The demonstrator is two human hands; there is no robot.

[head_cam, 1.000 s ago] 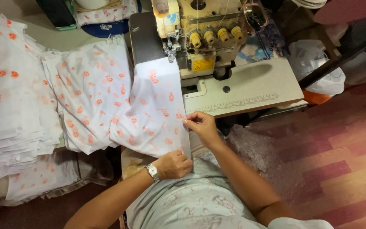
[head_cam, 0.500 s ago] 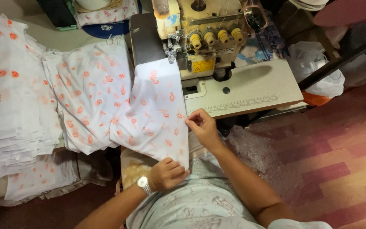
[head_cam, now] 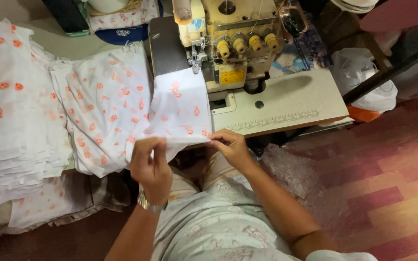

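Note:
A white cloth piece with orange prints (head_cam: 180, 108) lies on the bed of a cream overlock sewing machine (head_cam: 233, 43), its far edge under the presser foot. My left hand (head_cam: 152, 164), with a wristwatch, pinches the near edge of this cloth at its left side. My right hand (head_cam: 231, 147) pinches the same near edge at its right corner, by the table's front. The cloth is stretched between both hands.
More printed white cloth (head_cam: 105, 104) spreads left of the machine, and a tall stack of similar pieces (head_cam: 10, 116) fills the far left. The machine table (head_cam: 286, 104) extends right. A white plastic bag (head_cam: 364, 77) sits on the reddish floor (head_cam: 393, 183).
My left hand rose from my lap up to the cloth's near edge and took hold of it. The hanging lower part of the cloth has been lifted and folded up to table height.

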